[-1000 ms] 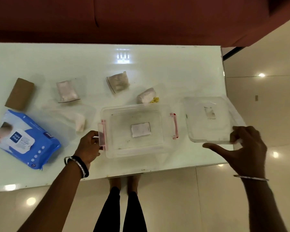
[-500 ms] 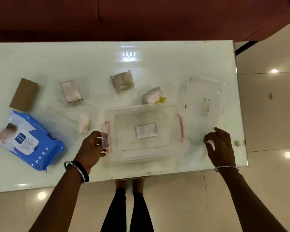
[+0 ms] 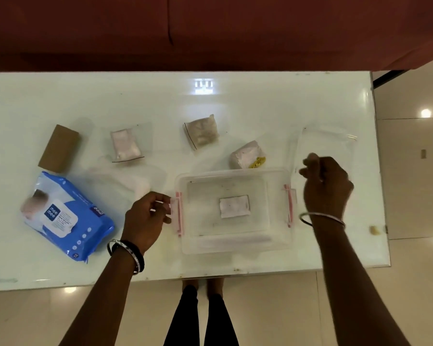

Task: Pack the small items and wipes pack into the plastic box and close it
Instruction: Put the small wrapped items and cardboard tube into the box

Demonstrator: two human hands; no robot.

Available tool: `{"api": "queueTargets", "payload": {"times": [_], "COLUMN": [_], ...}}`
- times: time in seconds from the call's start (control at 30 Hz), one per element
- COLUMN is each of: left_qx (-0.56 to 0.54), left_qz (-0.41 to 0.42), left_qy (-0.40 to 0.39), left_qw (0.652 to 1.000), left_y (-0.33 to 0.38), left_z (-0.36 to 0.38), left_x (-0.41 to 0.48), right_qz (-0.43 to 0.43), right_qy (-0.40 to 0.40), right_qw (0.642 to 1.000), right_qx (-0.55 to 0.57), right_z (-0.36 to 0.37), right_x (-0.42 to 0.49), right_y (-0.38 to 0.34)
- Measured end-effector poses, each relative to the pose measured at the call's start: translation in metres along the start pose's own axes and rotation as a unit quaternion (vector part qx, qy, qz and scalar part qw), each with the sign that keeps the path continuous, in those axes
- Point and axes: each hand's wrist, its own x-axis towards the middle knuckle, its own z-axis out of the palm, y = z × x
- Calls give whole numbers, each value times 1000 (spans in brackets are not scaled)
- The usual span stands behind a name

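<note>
Clear plastic box (image 3: 235, 211) sits open near the front edge of the white surface (image 3: 260, 101), pink latches on both short ends, a small white label showing through its floor. Nothing else inside it.

Left hand (image 3: 145, 218): fingers curled loosely at the box's left latch, touching or just off it; cannot tell if it grips.

Right hand (image 3: 326, 186): just right of the box, fingers bent together above the clear lid (image 3: 328, 143), which lies flat on the surface; actual hold on the lid cannot be told.

Blue wipes pack (image 3: 65, 216): well left of the box. Brown cardboard packet (image 3: 58, 148) behind the pack. Three small bagged items behind the box: pink pouch (image 3: 125, 145), grey pouch (image 3: 201, 131), white-and-yellow pouch (image 3: 248, 157) almost at the box's rear wall. A blurred clear bag (image 3: 125, 186) lies just left of the box.
</note>
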Motion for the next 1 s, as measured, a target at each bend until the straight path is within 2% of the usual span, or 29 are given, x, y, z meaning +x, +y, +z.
{"api": "queueTargets", "payload": {"times": [0.07, 0.13, 0.2, 0.27, 0.37, 0.5, 0.63, 0.73, 0.8, 0.9, 1.0], "left_qx": [13, 20, 32, 56, 115, 237, 346, 459, 477, 452, 324], "left_qz": [49, 103, 157, 207, 253, 233, 224, 240, 253, 266, 244], "left_qy": [51, 91, 121, 131, 105, 20, -40, -19, 3, 12, 17], "left_qw": [997, 990, 980, 968, 955, 943, 910, 855, 842, 851, 914], "left_y": [15, 34, 55, 76, 99, 119, 128, 124, 120, 115, 115], "left_z": [-2, -4, -3, 1, 10, 23, 37, 49, 54, 54, 44], "left_x": [5, 14, 27, 43, 73, 114, 138, 142, 143, 143, 135], "right_qz": [6, 59, 128, 154, 162, 178, 190, 176, 148, 73, 33], "right_qy": [-21, -105, -218, -270, -277, -272, -250, -201, -148, -19, 61], "right_qw": [999, 986, 952, 925, 915, 921, 930, 951, 974, 996, 983], "right_qx": [-39, -112, -171, -218, -243, -216, -192, -155, -90, 54, 169], "right_z": [22, 45, 63, 75, 83, 88, 90, 89, 87, 72, 49], "right_x": [4, 11, 21, 30, 37, 43, 46, 45, 43, 36, 13], "right_y": [-31, -51, -62, -64, -64, -64, -60, -55, -56, -65, -76]}}
